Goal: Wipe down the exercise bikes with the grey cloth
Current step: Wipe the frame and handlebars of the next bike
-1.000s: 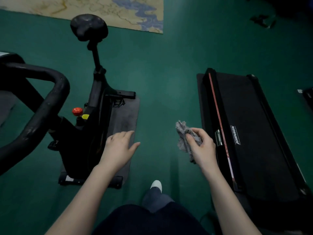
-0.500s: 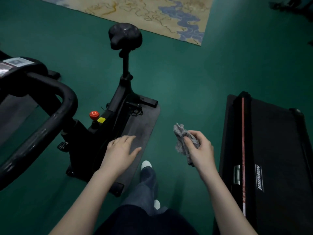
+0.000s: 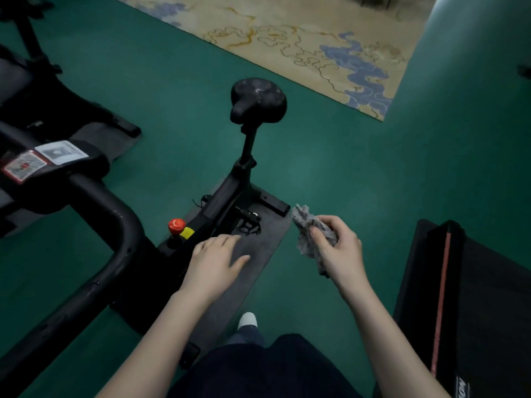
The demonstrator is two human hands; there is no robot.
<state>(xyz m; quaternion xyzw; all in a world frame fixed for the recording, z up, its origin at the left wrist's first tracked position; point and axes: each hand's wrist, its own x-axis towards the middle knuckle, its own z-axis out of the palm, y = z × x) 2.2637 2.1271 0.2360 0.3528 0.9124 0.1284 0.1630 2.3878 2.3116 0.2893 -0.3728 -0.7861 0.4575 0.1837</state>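
Grey and scrunched up, the one cloth (image 3: 311, 232) sits in the right hand (image 3: 340, 252). That hand's grip is closed round it with thumb and fingers. The cloth is up in the air, just right of the dark mat (image 3: 260, 249), and touches no machine. The left hand (image 3: 214, 262) has a loose grip with its fingers out flat. It holds nothing and hovers over the mat. One white shoe (image 3: 247, 320) shows near, below the hands.

I think the step is walking up to the bike (image 3: 221, 193), with no wiping yet. Next the cloth must go left and onto a bike part, then rub along it. That could be the thick black handlebar (image 3: 120, 225) near left, or the seat (image 3: 258, 100) farther off.

Counting: two hands, one cloth, one shoe, and one bike with one red knob (image 3: 176, 225) and one seat. On the right lies one flat black treadmill (image 3: 482, 311). Far left is part of one more black machine (image 3: 51, 101); I cannot tell if it is a bike. Farthest is one tan rug (image 3: 301, 47) on the green floor (image 3: 344, 168).
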